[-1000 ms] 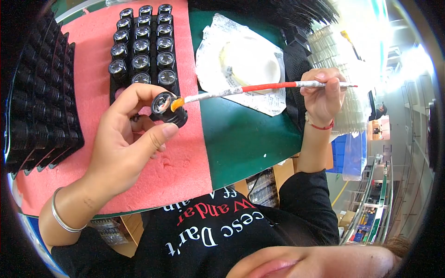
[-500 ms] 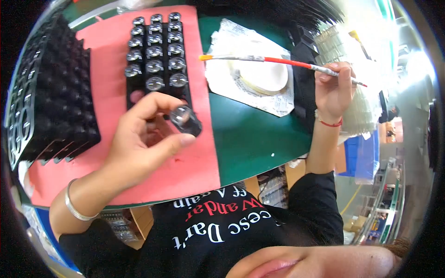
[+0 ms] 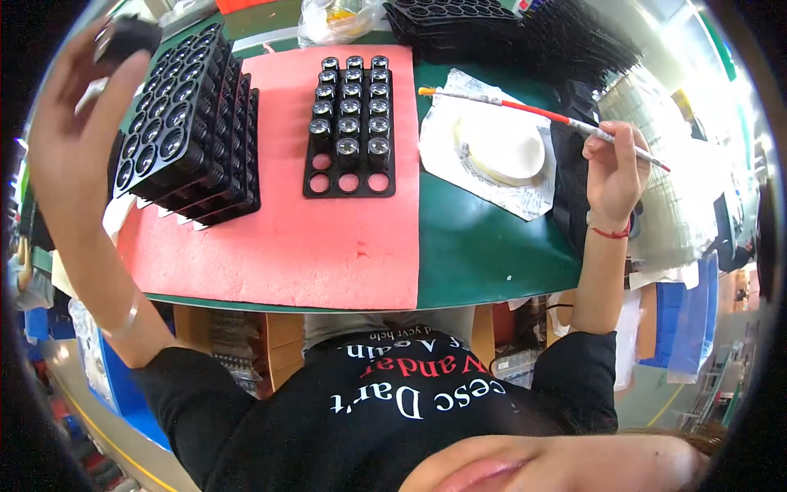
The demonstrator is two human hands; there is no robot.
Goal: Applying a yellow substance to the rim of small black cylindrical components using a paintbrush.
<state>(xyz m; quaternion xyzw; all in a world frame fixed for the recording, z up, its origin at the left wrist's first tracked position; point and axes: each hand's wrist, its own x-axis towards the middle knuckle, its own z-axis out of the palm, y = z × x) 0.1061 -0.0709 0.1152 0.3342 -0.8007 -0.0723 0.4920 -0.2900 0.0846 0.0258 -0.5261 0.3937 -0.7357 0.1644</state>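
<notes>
My left hand (image 3: pixel 78 123) is raised at the far left, beyond the stack of trays. Its fingers and thumb close on a short black cylindrical lens piece (image 3: pixel 131 37). On the pink mat stands a black tray (image 3: pixel 363 184) with rows of similar lens pieces (image 3: pixel 350 107), clear domed ends up. Several of its holes at the near end show bare pink. Over on the right, my right hand (image 3: pixel 616 172) grips a paintbrush (image 3: pixel 537 112) with a red handle. The brush lies level, its yellowish tip pointing left above a white round dish (image 3: pixel 508 152).
Stacked black trays (image 3: pixel 188 164) with round holes stand left on the pink mat (image 3: pixel 287 262). The dish sits on printed paper (image 3: pixel 529 201) over the green table (image 3: pixel 467 246). More black trays (image 3: pixel 459 33) and a plastic bag (image 3: pixel 340 20) lie at the back.
My left hand has moved up and left with the lens piece, away from the filled tray. My right hand still grips the paintbrush. The whole view has shifted.
</notes>
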